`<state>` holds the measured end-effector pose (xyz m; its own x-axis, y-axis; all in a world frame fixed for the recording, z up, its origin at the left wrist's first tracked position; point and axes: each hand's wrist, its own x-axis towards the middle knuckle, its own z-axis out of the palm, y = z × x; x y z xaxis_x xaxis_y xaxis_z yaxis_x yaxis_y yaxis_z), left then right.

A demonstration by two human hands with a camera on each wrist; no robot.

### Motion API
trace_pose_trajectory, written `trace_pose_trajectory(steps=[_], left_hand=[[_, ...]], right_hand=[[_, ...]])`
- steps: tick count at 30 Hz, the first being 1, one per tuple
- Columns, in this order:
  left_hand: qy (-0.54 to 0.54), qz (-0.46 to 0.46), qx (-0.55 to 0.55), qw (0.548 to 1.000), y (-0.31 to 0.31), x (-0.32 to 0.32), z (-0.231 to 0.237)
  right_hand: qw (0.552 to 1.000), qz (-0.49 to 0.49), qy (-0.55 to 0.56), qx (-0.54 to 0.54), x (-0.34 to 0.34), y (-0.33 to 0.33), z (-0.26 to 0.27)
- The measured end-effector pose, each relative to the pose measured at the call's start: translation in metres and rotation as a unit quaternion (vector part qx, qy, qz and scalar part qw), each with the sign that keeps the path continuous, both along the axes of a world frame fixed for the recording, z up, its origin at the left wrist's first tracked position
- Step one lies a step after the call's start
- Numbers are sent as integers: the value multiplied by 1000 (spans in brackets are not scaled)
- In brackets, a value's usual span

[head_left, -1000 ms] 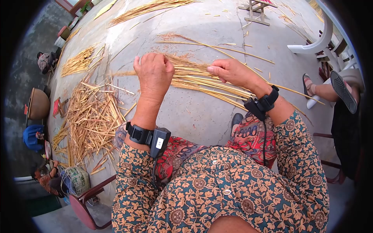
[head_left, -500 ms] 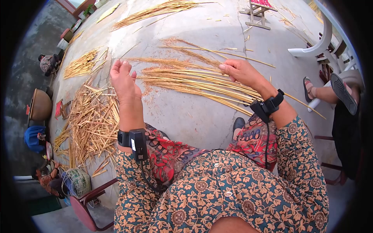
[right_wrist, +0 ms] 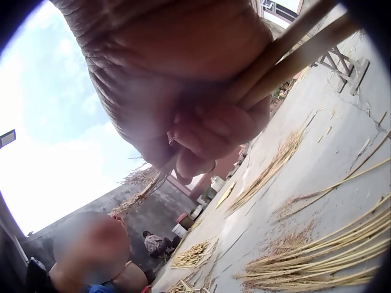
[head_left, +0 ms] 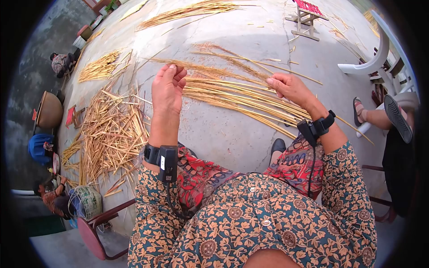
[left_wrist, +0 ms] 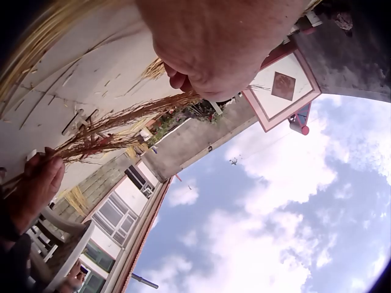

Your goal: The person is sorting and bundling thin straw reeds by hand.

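Note:
My right hand (head_left: 291, 90) grips thin sorghum stalks near the base of their feathery seed heads (head_left: 214, 70). Two of the stalks (right_wrist: 299, 52) pass through its curled fingers in the right wrist view. At the other end, my left hand (head_left: 167, 94) pinches the wispy tips between thumb and fingers. The held heads stretch between the two hands, above a bundle of long yellow stalks (head_left: 241, 100) on the concrete floor. In the left wrist view the reddish-brown heads (left_wrist: 122, 125) run from one hand to the other.
A heap of cut straw (head_left: 111, 129) lies left of my legs. More stalks (head_left: 187, 13) lie farther ahead, near a small wooden stool (head_left: 308, 20). A white plastic chair (head_left: 366, 67) and another person's sandalled foot (head_left: 395, 116) are at right. A basket (head_left: 87, 205) stands at lower left.
My left hand slid left along the seed heads and off their tips with loosened fingers, then came back right and took hold of the tips. My right hand kept its grip, shifting slightly right.

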<state>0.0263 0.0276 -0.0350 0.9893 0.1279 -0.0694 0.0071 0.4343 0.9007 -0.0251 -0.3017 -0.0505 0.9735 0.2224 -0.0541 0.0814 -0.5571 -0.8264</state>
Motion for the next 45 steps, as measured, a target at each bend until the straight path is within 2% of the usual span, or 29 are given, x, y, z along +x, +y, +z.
trace_pose_trajectory(steps=[2, 6, 9, 11, 14, 20, 23, 30, 39, 45], left_hand=[[-9, -6, -3, 1000, -2, -2, 2], [-41, -37, -42, 998, -6, -4, 9], [-46, -40, -29, 998, -2, -2, 6], [-31, -4, 24, 999, -5, -2, 8], [-13, 21, 55, 998, -2, -1, 7], [-21, 4, 53, 998, 0, -4, 10], [-25, -13, 45, 999, 0, -5, 11], [-21, -27, 43, 998, 1, -6, 15], [-36, -27, 100, 994, -2, -6, 14], [-26, 4, 188, 982, -1, -6, 13]], right_hand=[[999, 4, -34, -16, -1, 0, 1], [999, 6, -13, -31, -3, -1, 6], [999, -17, -19, -40, -3, -5, 9], [998, -34, -29, -37, -4, -6, 11], [986, -13, -168, -2, -9, 1, 1], [999, 29, -15, 38, -5, -4, 4], [999, 38, 12, 17, -4, -6, 5], [998, 45, 31, 42, -4, -8, 5], [997, 45, 42, 38, -2, -11, 3], [998, 42, 29, 35, -3, -10, 3]])
